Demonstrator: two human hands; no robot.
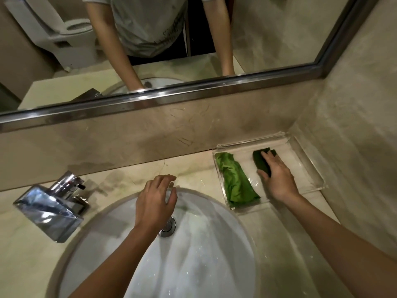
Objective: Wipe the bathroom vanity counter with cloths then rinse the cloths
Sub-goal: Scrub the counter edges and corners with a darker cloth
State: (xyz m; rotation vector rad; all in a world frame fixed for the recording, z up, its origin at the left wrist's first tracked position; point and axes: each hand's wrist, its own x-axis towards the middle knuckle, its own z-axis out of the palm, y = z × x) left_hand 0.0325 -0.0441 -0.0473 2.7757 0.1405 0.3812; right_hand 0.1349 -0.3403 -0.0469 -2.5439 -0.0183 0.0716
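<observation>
2 hands: both bare, both reaching forward over the vanity.
Left hand [155,198]: hovers over the back rim of the sink, at 12 o'clock from the drain; fingers loosely spread and gently bent, holding nothing.
Right hand [277,179]: inside the tray, laid over the dark green cloth; thumb along the cloth's 9 o'clock side, fingers across its top and 3 o'clock side, closing on it.
Dark green cloth [260,162]: folded small, lying in the middle of the tray, its 12 o'clock end showing past the fingertips.
Light green cloth [235,181]: 1 rumpled roll along the tray's 9 o'clock side, apart from the dark one, untouched by either hand.
Tray [300,166]: clear, shallow, rectangular; sits on the counter at 2 o'clock from the sink, pushed into the corner where the walls meet.
Sink [204,254]: white oval basin set under the counter, wet and streaked.
Drain [167,227]: round metal plug, partly hidden by the left wrist.
Faucet [49,209]: chrome, blocky, at 9 o'clock from the left hand, spout angled toward the basin.
Counter [25,244]: pale marble, wet sheen at 12 o'clock from the basin and between basin and tray.
Mirror [171,50]: metal-framed, above the backsplash at 12 o'clock; reflects the person's grey shirt, both forearms and 1 toilet [71,29].
</observation>
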